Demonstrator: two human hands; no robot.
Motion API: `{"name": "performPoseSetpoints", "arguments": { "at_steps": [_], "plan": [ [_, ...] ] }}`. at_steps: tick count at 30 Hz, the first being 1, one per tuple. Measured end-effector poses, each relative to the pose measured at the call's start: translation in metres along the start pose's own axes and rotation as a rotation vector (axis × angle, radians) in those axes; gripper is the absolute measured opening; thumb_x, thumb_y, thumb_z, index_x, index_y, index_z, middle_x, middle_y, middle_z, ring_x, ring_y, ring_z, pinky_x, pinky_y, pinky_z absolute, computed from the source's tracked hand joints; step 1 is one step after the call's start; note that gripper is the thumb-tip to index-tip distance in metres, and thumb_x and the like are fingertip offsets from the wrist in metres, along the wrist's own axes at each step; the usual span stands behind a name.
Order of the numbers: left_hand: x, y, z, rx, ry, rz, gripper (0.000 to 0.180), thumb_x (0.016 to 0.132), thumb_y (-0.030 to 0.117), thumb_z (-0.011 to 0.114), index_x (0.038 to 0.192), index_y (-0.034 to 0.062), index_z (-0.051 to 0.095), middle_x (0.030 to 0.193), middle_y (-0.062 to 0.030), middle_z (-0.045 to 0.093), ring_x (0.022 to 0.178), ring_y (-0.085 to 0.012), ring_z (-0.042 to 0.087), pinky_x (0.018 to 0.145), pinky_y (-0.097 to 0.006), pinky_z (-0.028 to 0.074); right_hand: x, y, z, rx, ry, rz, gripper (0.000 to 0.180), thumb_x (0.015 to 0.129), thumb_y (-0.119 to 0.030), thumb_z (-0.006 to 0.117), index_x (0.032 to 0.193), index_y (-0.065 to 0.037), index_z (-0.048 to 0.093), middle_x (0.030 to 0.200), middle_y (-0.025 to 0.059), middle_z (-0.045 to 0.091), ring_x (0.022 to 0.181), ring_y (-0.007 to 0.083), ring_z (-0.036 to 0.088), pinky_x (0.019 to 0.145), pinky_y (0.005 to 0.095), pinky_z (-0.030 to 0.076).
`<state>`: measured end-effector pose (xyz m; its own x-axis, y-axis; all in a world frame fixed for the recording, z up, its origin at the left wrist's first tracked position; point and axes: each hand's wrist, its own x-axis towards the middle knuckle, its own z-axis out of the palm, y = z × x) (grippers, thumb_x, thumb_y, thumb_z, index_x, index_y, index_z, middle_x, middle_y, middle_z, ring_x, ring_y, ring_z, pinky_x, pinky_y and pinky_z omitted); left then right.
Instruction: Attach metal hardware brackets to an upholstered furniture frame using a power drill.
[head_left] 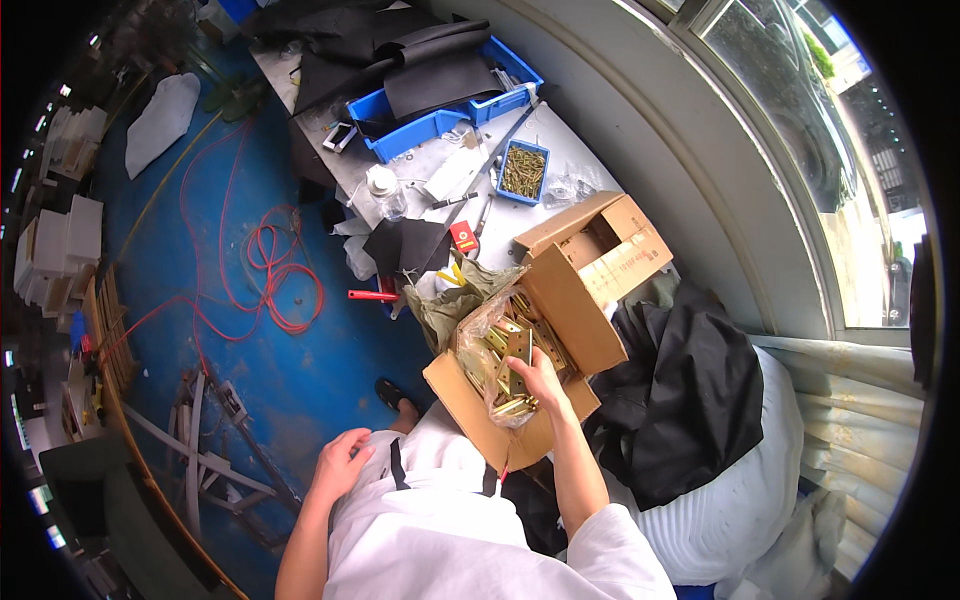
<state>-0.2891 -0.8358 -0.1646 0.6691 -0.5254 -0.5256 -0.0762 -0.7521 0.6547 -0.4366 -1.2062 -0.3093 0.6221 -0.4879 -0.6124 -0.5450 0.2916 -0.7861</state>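
My right hand (541,380) reaches into an open cardboard box (463,396) lined with clear plastic. Inside lie many gold-coloured metal brackets (497,342) with holes in them. The fingers are closed on one metal bracket (527,346), which stands up between thumb and fingers. My left hand (343,462) hangs by my left thigh, its fingers loosely bent and apart, with nothing in it.
A second cardboard box (570,290) stands behind the first. On the white table (590,150) are a blue tray of screws (523,172), larger blue bins (415,137) and a plastic bottle (384,190). Black fabric (690,390) lies at right; a red hose (290,300) coils on the floor.
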Motion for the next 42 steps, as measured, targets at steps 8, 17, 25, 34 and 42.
{"name": "performPoseSetpoints", "arguments": {
  "at_steps": [8, 17, 25, 34, 42],
  "plan": [
    [0.079, 0.108, 0.067, -1.188, -0.316, -0.17, 0.042, 0.095, 0.015, 0.065, 0.132, 0.0018, 0.05, 0.093, -0.0077, 0.068, 0.084, -0.0208, 0.069, 0.076, -0.035, 0.057, -0.069, -0.076, 0.027, 0.225, -0.447, -0.109, 0.036, 0.107, -0.024, 0.048, 0.114, 0.003, 0.07, 0.099, 0.0078, 0.071, 0.089, 0.0142, 0.068, 0.077, 0.0293, 0.057],
    [0.039, 0.013, 0.05, -1.006, -0.14, -0.423, 0.037, 0.086, -0.002, 0.058, 0.122, 0.0049, 0.05, 0.085, -0.0079, 0.061, 0.065, -0.0178, 0.06, 0.06, -0.036, 0.054, 0.075, 0.123, 0.097, -1.004, -0.176, -0.117, 0.022, 0.083, -0.012, 0.058, 0.093, -0.003, 0.076, 0.092, 0.0215, 0.073, 0.09, 0.0363, 0.072, 0.084, 0.0428, 0.057],
    [-0.018, -0.034, 0.032, -1.019, 0.078, -0.54, 0.037, 0.084, -0.004, 0.058, 0.119, 0.0061, 0.051, 0.084, -0.0069, 0.06, 0.066, -0.0183, 0.061, 0.06, -0.036, 0.055, 0.068, 0.111, 0.069, -1.622, -0.459, -0.495, 0.031, 0.084, -0.025, 0.062, 0.112, -0.013, 0.069, 0.113, 0.005, 0.068, 0.114, 0.022, 0.057, 0.092, 0.0404, 0.042],
    [-0.028, -0.033, 0.033, -0.945, 0.115, -0.473, 0.037, 0.084, -0.004, 0.059, 0.119, 0.005, 0.052, 0.084, -0.0062, 0.061, 0.067, -0.0162, 0.061, 0.062, -0.032, 0.054, 0.039, 0.1, 0.067, -1.945, -0.485, -0.577, 0.029, 0.091, -0.027, 0.057, 0.109, -0.014, 0.077, 0.117, 0.0063, 0.062, 0.115, 0.0253, 0.05, 0.088, 0.0394, 0.037],
    [-0.019, -0.024, 0.036, -0.922, 0.035, -0.409, 0.039, 0.087, -0.006, 0.059, 0.123, 0.0031, 0.052, 0.087, -0.0044, 0.062, 0.074, -0.016, 0.064, 0.07, -0.031, 0.057, -0.002, 0.08, 0.02, -1.609, -0.865, -0.742, 0.014, 0.09, -0.016, 0.055, 0.095, -0.008, 0.064, 0.089, 0.0098, 0.072, 0.088, 0.0282, 0.071, 0.073, 0.0436, 0.055]
  ]
}}
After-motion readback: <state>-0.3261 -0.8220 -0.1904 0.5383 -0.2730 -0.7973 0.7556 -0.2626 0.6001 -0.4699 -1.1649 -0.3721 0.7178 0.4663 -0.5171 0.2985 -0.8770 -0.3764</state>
